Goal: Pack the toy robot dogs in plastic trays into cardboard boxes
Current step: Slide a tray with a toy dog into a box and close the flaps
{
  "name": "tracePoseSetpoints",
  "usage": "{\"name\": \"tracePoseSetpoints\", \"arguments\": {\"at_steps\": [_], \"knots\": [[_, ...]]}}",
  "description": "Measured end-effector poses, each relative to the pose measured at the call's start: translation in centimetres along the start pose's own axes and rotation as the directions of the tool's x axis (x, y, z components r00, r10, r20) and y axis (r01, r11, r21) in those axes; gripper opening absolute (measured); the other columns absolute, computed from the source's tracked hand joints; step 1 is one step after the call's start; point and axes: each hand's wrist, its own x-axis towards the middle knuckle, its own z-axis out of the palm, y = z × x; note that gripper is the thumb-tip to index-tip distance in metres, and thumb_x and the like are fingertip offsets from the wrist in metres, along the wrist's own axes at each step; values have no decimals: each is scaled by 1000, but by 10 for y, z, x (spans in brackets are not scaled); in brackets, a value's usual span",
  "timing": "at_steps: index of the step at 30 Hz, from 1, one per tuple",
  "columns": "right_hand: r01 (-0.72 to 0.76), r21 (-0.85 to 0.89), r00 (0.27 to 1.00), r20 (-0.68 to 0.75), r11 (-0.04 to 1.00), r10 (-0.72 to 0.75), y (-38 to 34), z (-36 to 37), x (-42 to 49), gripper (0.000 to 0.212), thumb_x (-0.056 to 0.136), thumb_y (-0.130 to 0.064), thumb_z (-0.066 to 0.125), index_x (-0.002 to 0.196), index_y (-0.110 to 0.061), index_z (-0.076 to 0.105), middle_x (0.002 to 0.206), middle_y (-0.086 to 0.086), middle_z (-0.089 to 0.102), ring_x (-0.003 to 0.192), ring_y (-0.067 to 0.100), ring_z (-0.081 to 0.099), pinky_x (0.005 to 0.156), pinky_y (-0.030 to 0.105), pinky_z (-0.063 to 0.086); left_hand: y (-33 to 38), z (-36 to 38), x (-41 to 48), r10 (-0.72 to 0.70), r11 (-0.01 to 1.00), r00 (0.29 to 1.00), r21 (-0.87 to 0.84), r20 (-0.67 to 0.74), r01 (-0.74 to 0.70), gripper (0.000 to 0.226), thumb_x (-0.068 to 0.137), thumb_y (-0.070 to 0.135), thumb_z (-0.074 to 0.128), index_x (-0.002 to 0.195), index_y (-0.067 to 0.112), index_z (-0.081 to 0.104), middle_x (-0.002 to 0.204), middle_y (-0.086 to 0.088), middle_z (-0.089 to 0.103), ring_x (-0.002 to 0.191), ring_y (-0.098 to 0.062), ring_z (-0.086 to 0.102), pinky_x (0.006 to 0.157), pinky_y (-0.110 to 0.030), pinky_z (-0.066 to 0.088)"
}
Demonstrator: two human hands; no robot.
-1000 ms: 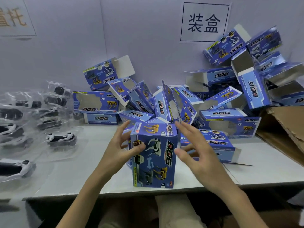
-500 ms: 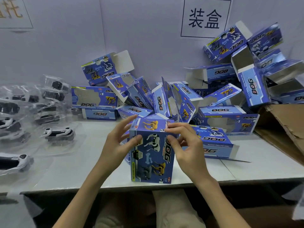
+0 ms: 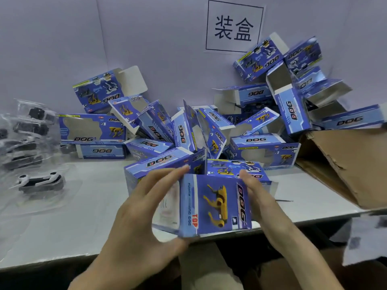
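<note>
While a blue "DOG" carton is gripped between the left hand and right hand above the near table edge, boxing is judged under way; next, a trayed robot dog, lying well apart at left, must be fetched.

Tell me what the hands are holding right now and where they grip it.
A blue DOG toy box, held between both hands: left hand on its left side and bottom corner, right hand against its right edge.

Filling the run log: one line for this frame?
both hands gripping blue box | box tilted above table edge | trays left, untouched
</note>
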Motion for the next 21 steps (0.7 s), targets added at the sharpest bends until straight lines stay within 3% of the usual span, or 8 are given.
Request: {"name": "tracePoseSetpoints", "arguments": {"at_steps": [1, 4, 6, 11, 14, 17, 19, 21], "knots": [[-84, -25, 993, 81, 996, 86, 1, -6, -7, 115, 63, -88, 40, 133, 2, 56, 132, 20, 63, 120, 38, 60, 96, 42, 54, 8, 4, -2, 80, 994, 997, 76, 9, -81, 80, 68, 41, 76, 142, 33, 46, 138, 16, 50, 126, -6, 53, 97, -17, 44], [-188, 118, 970, 175, 975, 166, 4, -19, -38, 51, 103, -31, 38, 142, 1, 48, 136, 24, 59, 81, 25, 62, 56, 23, 55, 18, 22, -7, 259, 952, 965, 158, 44, -263, 61, 77, 33, 72, 133, 27, 52, 136, 8, 52, 130, -13, 51, 104, -24, 43], [-240, 128, 969, 93, 962, 230, 5, -33, -48, 36, 100, -14, 46, 133, -4, 57, 117, 17, 71, 73, 23, 65, 58, 27, 54, 14, 40, -11, 367, 915, 929, 162, 49, -369, 40, 95, 36, 54, 133, 24, 51, 138, 1, 49, 135, -17, 46, 112, -30, 37], [25, 427, 979, -194, 904, 64, 15, -71, -66, 54, 71, -32, 67, 119, -7, 70, 104, 19, 71, 76, 27, 65, 56, 35, 57, -21, 59, -12, 239, 956, 969, 159, 64, -246, 73, 84, 46, 59, 149, 27, 33, 160, -2, 30, 145, -12, 32, 111, -32, 37], [331, 460, 867, -493, 824, -73, 9, -100, -54, 26, 88, -29, 61, 106, -12, 67, 83, 5, 69, 72, 19, 68, 58, 34, 58, -51, 53, -16, 107, 978, 994, 182, -11, -103, 68, 90, 54, 50, 150, 26, 34, 161, -1, 30, 141, -14, 37, 93, -37, 52], [565, 361, 677, -717, 742, -167, -6, -130, -17, 26, 96, -32, 59, 115, -15, 62, 98, 6, 71, 93, 20, 70, 69, 33, 59, -81, 47, -24, 47, 975, 996, 218, -74, -29, 65, 95, 60, 38, 145, 18, 40, 157, -8, 35, 132, -28, 45, 87, -51, 52], [544, 216, 588, -788, 811, -185, -19, -147, 11, 35, 101, -38, 55, 126, -13, 53, 119, 16, 63, 118, 23, 61, 83, 36, 57, -95, 44, -30, 11, 969, 996, 246, -87, 11, 66, 95, 62, 37, 141, 16, 42, 153, -13, 39, 126, -35, 47, 86, -58, 51], [297, -61, 614, -752, 953, -240, -23, -161, 34, 36, 102, -40, 51, 130, -17, 51, 131, 10, 57, 125, 21, 52, 100, 39, 46, -104, 42, -36, -15, 961, 996, 272, -91, 39, 66, 95, 63, 37, 139, 15, 45, 151, -16, 41, 120, -39, 51, 85, -59, 51]]}}
